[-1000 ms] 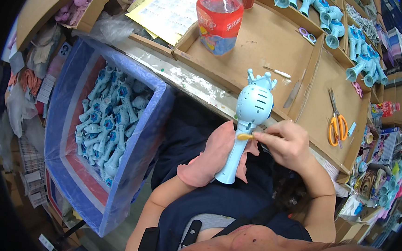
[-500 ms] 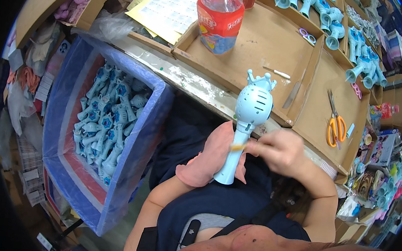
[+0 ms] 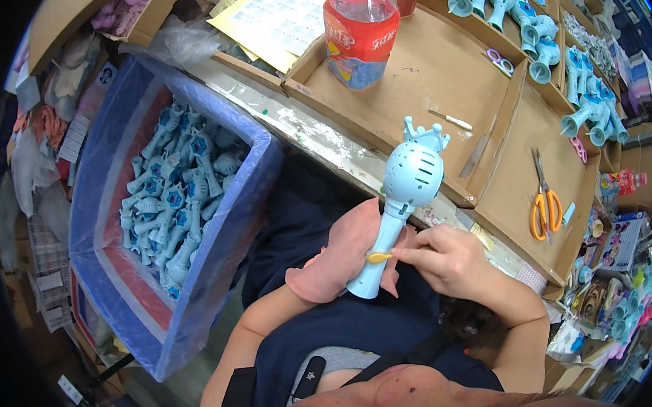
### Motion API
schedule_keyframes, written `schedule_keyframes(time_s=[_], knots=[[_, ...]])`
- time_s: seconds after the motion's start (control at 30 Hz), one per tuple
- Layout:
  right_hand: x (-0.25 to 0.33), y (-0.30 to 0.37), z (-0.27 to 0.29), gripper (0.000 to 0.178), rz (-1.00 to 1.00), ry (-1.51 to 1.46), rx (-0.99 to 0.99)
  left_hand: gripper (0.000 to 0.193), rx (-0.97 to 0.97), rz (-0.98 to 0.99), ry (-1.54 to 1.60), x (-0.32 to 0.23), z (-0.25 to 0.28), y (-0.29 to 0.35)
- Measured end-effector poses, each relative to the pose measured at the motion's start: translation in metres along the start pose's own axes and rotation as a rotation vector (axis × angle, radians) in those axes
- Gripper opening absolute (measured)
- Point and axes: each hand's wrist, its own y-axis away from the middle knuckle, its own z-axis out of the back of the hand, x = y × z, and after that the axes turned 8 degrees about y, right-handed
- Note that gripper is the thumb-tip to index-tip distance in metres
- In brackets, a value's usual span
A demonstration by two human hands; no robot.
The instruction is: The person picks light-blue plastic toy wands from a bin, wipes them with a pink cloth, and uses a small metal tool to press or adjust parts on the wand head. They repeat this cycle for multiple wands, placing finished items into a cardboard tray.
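A light blue toy wand [image 3: 412, 175] with a round slotted head and a small crown stands tilted in front of me. My left hand [image 3: 347, 246] is covered by a salmon-pink cloth [image 3: 342, 242] and grips the wand's handle from the left; its fingers are hidden by the cloth and the handle. My right hand [image 3: 450, 261] is closed in a pinch on a small yellow oval piece [image 3: 378, 258], which lies against the lower handle. How much of that piece the fingers cover I cannot make out.
At left, a plastic-lined blue bin [image 3: 219, 272] holds several similar wands [image 3: 179, 193]. On the cardboard-trayed bench are a red-labelled bottle [image 3: 359, 36], a white-handled tool [image 3: 453, 120], orange-handled scissors [image 3: 545, 207] and purple-handled scissors [image 3: 499, 61]. More blue wand parts [image 3: 593, 109] lie at upper right.
My right hand has moved slightly down along the handle, and the yellow piece now sits lower on it. The left hand and the wand have barely shifted.
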Motion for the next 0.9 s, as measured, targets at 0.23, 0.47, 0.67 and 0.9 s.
schedule_keyframes(time_s=[0.23, 0.47, 0.67, 0.9], knots=[[0.001, 0.005, -0.003, 0.035, -0.083, 0.056, -0.014, 0.03, -0.055, 0.107, 0.119, 0.002, -0.004, 0.005], [0.0, -0.002, 0.0, 0.034, -0.13, 0.117, -0.06, 0.026, 0.028, -0.105, -0.168, 0.008, 0.002, 0.001], [0.001, -0.001, -0.006, 0.036, -0.028, 0.099, -0.027, 0.02, 0.09, -0.001, -0.257, 0.009, 0.002, 0.0], [0.002, 0.002, -0.009, 0.036, -0.148, 0.189, -0.101, 0.02, -0.134, 0.259, 0.237, 0.015, 0.003, -0.002]])
